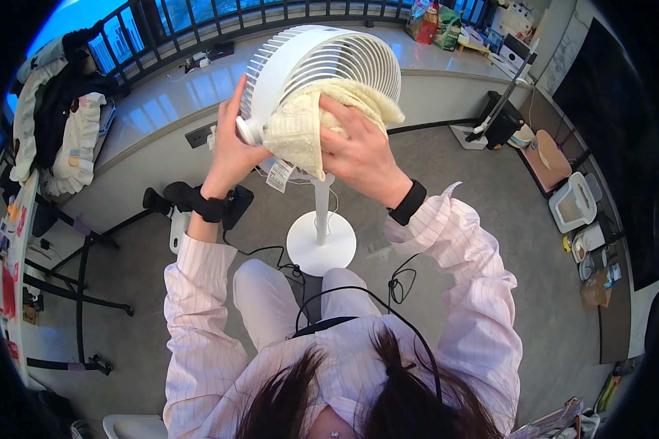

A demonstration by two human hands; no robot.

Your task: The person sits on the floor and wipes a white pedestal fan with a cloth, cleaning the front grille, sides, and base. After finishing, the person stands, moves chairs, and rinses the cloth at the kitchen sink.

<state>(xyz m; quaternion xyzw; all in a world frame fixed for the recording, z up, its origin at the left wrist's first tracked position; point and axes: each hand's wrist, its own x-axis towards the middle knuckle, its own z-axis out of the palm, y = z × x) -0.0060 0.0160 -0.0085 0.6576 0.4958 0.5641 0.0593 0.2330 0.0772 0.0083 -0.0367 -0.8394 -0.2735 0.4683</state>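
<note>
Before me stands a white pedestal fan (278,70) with a round slatted grille, a thin pole and a disc base (302,255). My left hand (232,145) grips the side of the fan head, its thumb and fingers around a white round knob (249,130). In my right hand (357,145) is a pale yellow towel (294,129), pressed against the fan head's near side. Part of the grille lies hidden behind the cloth. A white paper tag (279,175) with print hangs below the head, and a thin white cord runs near the pole.
Black cables (398,282) lie on the grey floor around my legs. A windowsill (159,104) with a black railing curves behind the fan. Left is a desk edge (27,230) and wheeled chair legs (82,296); right, an upright vacuum (486,123) and a litter box (568,206).
</note>
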